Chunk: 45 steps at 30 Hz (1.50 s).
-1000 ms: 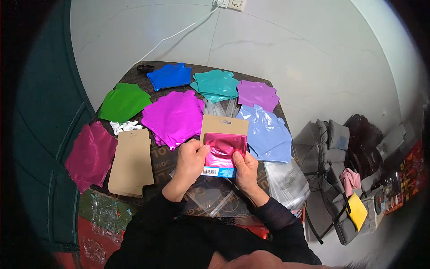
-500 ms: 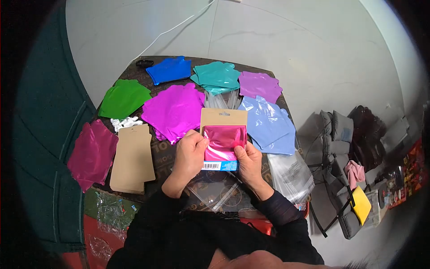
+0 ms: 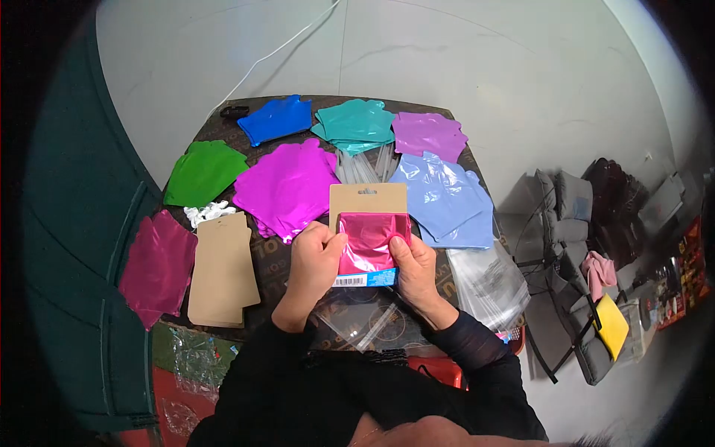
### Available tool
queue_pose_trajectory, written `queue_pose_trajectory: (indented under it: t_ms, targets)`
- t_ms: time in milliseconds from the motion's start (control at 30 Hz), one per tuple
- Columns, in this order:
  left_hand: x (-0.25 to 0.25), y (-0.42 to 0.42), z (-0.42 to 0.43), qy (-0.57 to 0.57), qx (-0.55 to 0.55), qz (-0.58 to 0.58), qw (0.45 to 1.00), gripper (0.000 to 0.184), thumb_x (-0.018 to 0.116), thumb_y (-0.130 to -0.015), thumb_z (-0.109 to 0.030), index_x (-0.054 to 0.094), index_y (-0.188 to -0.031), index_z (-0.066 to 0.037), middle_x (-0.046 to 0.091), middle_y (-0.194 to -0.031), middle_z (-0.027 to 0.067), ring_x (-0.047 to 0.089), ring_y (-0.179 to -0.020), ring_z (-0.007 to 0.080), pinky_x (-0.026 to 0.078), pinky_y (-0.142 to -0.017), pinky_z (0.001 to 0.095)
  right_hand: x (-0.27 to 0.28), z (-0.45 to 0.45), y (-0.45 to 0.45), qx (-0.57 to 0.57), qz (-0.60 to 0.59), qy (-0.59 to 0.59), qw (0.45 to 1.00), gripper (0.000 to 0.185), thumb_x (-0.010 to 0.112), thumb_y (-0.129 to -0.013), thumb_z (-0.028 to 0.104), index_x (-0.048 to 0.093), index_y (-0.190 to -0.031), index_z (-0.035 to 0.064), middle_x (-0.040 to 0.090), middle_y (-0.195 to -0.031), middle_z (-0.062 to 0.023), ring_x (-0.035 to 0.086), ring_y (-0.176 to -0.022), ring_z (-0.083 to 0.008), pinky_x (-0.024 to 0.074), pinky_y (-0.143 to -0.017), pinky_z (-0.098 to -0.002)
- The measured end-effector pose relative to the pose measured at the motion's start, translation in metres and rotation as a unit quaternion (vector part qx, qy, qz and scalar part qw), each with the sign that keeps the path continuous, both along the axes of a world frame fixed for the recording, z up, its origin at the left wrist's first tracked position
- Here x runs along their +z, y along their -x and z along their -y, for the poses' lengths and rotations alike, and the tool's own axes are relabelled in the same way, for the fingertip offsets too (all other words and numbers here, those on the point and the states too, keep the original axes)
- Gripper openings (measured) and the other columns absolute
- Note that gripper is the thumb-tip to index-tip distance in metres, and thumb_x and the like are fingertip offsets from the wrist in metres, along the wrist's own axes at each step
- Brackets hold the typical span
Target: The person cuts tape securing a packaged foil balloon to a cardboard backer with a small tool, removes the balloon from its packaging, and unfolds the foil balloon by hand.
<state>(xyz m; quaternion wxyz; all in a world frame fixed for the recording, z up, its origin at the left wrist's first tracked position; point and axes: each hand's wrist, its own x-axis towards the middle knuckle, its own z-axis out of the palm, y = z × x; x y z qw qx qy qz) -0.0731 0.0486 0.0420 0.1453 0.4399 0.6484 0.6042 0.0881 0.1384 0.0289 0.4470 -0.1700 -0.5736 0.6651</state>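
A tan cardboard hang card [image 3: 369, 199] with a hole at its top is held upright over the front of the table. Folded shiny pink foil [image 3: 367, 242] lies flat against its face, above a blue-and-white barcode strip [image 3: 372, 279]. My left hand [image 3: 316, 257] is closed at the left edge, thumb and curled fingers pinching the foil and card. On the opposite side my right hand [image 3: 415, 268] grips the card, its thumb pressed on the foil and its fingers hidden behind. Below the hands lies a clear plastic bag [image 3: 357, 324].
Stacks of foil in magenta [image 3: 287, 190], green [image 3: 205, 175], blue [image 3: 275, 119], teal [image 3: 354, 123], purple [image 3: 428, 135], light blue [image 3: 447, 201] and dark pink [image 3: 158, 264] surround the hands. Blank cards [image 3: 223, 272] lie left, clear bags [image 3: 488, 290] right; folding chairs [image 3: 566, 298] stand beyond.
The view has shifted slightly. The pink foil sits a little lower on the card and covers more of the barcode strip's top edge. Both hands keep their hold.
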Motion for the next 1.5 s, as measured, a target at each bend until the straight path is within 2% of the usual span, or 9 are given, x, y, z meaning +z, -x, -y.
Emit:
queue_pose_trajectory:
  t_ms: [67, 200, 567, 733, 900, 1033, 1200, 1367, 1500]
  targets:
    - [0.002, -0.001, 0.001, 0.008, 0.004, 0.011, 1.000, 0.022, 0.064, -0.085, -0.005, 0.051, -0.069, 0.001, 0.052, -0.071, 0.0064, 0.045, -0.060, 0.0170, 0.040, -0.057, 0.0306, -0.001, 0.000, 0.000, 0.003, -0.006, 0.008, 1.000, 0.022, 0.059, -0.100, 0.018, 0.066, -0.111, -0.0008, 0.068, -0.089, -0.0023, 0.056, -0.071, -0.0062, 0.0465, -0.068, -0.0191]
    - [0.013, -0.007, 0.005, 0.049, -0.015, 0.175, 0.983, 0.026, 0.064, -0.086, -0.007, 0.049, -0.066, -0.002, 0.048, -0.064, 0.0025, 0.040, -0.057, 0.0117, 0.037, -0.052, 0.0270, -0.004, -0.002, -0.001, 0.011, 0.000, 0.013, 1.000, 0.021, 0.059, -0.100, 0.017, 0.066, -0.110, -0.0009, 0.068, -0.088, -0.0025, 0.056, -0.070, -0.0058, 0.0461, -0.066, -0.0185]
    - [0.009, -0.018, 0.003, -0.009, 0.005, 0.168, 0.986, 0.024, 0.062, -0.090, -0.004, 0.049, -0.069, -0.004, 0.047, -0.063, -0.0003, 0.038, -0.056, 0.0084, 0.035, -0.051, 0.0240, -0.001, -0.004, 0.000, 0.023, -0.033, 0.042, 0.998, 0.020, 0.059, -0.100, 0.015, 0.066, -0.110, -0.0005, 0.068, -0.087, -0.0027, 0.056, -0.068, -0.0051, 0.0465, -0.065, -0.0177]
    - [0.003, -0.018, 0.001, -0.064, -0.021, 0.177, 0.982, 0.018, 0.060, -0.090, 0.000, 0.049, -0.076, -0.003, 0.049, -0.067, 0.0010, 0.040, -0.057, 0.0078, 0.035, -0.052, 0.0229, -0.001, -0.005, 0.000, 0.016, -0.027, 0.044, 0.999, 0.020, 0.059, -0.100, 0.015, 0.066, -0.111, -0.0007, 0.069, -0.088, -0.0032, 0.056, -0.069, -0.0051, 0.0468, -0.065, -0.0175]
    - [0.000, -0.020, 0.000, -0.120, -0.041, 0.195, 0.973, 0.006, 0.058, -0.090, 0.004, 0.054, -0.092, 0.001, 0.056, -0.075, 0.0059, 0.048, -0.062, 0.0092, 0.039, -0.056, 0.0212, 0.001, -0.003, 0.001, 0.009, -0.040, 0.052, 0.998, 0.021, 0.060, -0.099, 0.014, 0.065, -0.113, -0.0008, 0.069, -0.090, -0.0038, 0.057, -0.070, -0.0055, 0.0472, -0.066, -0.0177]
    - [0.026, -0.033, -0.001, -0.159, -0.035, 0.336, 0.928, 0.019, 0.056, -0.090, 0.007, 0.055, -0.110, 0.006, 0.063, -0.087, 0.0127, 0.058, -0.073, 0.0123, 0.045, -0.063, 0.0199, 0.004, -0.003, -0.002, 0.010, -0.037, 0.046, 0.998, 0.024, 0.060, -0.099, 0.015, 0.064, -0.117, -0.0011, 0.069, -0.093, -0.0029, 0.056, -0.073, -0.0050, 0.0465, -0.066, -0.0180]
    - [0.025, -0.025, 0.001, -0.134, -0.090, 0.374, 0.913, 0.028, 0.056, -0.092, 0.006, 0.055, -0.119, 0.010, 0.066, -0.098, 0.0171, 0.063, -0.082, 0.0152, 0.049, -0.069, 0.0207, 0.007, -0.002, -0.003, -0.005, -0.044, 0.050, 0.998, 0.025, 0.060, -0.099, 0.014, 0.064, -0.119, -0.0016, 0.069, -0.093, -0.0034, 0.056, -0.072, -0.0052, 0.0466, -0.066, -0.0177]
    - [0.027, -0.018, 0.006, -0.137, -0.167, 0.416, 0.883, 0.024, 0.055, -0.095, 0.001, 0.058, -0.116, 0.010, 0.067, -0.101, 0.0172, 0.064, -0.085, 0.0156, 0.050, -0.074, 0.0229, 0.003, -0.007, -0.003, 0.003, -0.060, 0.070, 0.996, 0.026, 0.060, -0.099, 0.013, 0.064, -0.119, -0.0019, 0.069, -0.093, -0.0039, 0.056, -0.071, -0.0052, 0.0464, -0.065, -0.0175]
    - [0.021, -0.005, 0.007, -0.107, -0.197, 0.406, 0.886, 0.024, 0.053, -0.097, -0.004, 0.061, -0.114, 0.010, 0.068, -0.101, 0.0162, 0.063, -0.085, 0.0154, 0.050, -0.076, 0.0240, 0.005, -0.009, -0.005, 0.024, -0.066, 0.084, 0.994, 0.025, 0.061, -0.098, 0.013, 0.064, -0.118, -0.0022, 0.069, -0.091, -0.0050, 0.058, -0.070, -0.0064, 0.0481, -0.065, -0.0177]
